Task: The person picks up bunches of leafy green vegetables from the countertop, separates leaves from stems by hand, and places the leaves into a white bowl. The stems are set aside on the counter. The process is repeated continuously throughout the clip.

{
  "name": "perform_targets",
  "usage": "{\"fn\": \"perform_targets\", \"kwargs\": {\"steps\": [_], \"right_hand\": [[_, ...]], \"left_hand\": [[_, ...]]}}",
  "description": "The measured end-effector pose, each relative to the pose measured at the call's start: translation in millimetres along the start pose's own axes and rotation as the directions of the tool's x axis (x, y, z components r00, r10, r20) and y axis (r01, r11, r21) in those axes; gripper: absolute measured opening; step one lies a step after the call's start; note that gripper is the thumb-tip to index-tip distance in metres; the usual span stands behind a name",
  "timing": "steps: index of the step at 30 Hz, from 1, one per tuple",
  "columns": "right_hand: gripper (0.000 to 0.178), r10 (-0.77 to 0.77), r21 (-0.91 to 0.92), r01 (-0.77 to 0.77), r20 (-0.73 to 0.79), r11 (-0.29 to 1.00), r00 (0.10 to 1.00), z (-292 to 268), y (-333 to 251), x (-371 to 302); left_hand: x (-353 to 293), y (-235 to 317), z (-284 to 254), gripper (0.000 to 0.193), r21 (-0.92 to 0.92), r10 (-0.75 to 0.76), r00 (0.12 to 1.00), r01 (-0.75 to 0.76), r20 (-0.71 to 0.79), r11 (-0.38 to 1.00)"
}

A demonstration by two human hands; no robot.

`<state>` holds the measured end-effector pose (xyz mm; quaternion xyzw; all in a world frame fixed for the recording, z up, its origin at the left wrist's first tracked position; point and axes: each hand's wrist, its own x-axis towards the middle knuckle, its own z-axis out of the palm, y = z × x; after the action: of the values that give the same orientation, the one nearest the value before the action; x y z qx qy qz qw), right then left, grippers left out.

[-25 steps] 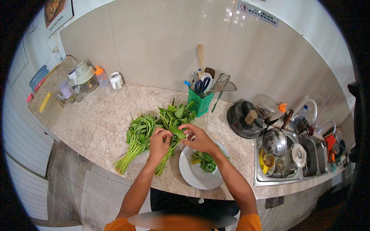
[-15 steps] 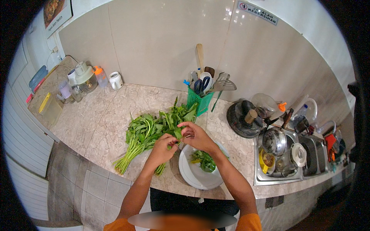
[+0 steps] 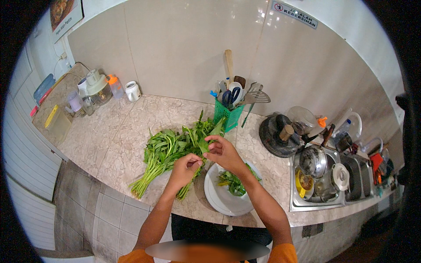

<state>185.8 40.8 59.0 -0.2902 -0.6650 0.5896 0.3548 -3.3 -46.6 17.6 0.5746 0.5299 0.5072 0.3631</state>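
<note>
Right hand (image 3: pixel 224 156) just eased away from the left hand (image 3: pixel 184 170), fingers spread at the leafy bunch (image 3: pixel 199 131) on the counter (image 3: pixel 118 131) near the plate (image 3: pixel 212 199), so that's still being handled imo. Can't tell if left's pinching anything.

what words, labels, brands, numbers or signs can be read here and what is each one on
Pale rectangular wall sign, upper right: two lines of dark capitals beside a red crossed-circle symbol; wording not copied here.
White poster, upper left: one dark line under a food picture; wording not copied here.
White mug: any marking is too small to read.
Leafy greens and white dish: no text visible.
</note>
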Motion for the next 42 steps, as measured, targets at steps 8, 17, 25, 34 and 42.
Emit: {"fn": "perform_targets", "kwargs": {"steps": [8,17,25,34,42], "right_hand": [[0.049,0.004,0.026,-0.003,-0.023,1.0,1.0,-1.3,2.5,-4.5],[0.042,0.043,-0.105,-0.041,0.014,0.994,0.999,-10.2,8.1,-6.2],[0.047,-0.058,-0.102,0.06,0.032,0.993,0.998,-5.4,5.6,-2.2],[0.048,-0.086,-0.177,0.078,-0.035,0.981,0.996,2.5,10.9,0.2],[0.053,-0.056,-0.265,0.017,-0.139,0.964,0.989,3.8,17.5,-1.1]], "left_hand": [[-1.2,-4.7,-1.4,0.009,-0.098,-0.054,0.998,0.05,-0.036,0.994],[-1.6,-1.7,0.3,0.011,-0.083,-0.057,0.996,0.051,-0.073,0.995],[1.6,3.0,3.5,0.014,0.007,0.019,0.995,-0.018,-0.102,1.0],[1.3,9.6,5.6,0.01,0.116,0.077,0.991,-0.064,-0.112,0.991],[0.9,0.0,2.3,0.007,0.091,0.093,0.985,-0.08,-0.144,0.993]]}}
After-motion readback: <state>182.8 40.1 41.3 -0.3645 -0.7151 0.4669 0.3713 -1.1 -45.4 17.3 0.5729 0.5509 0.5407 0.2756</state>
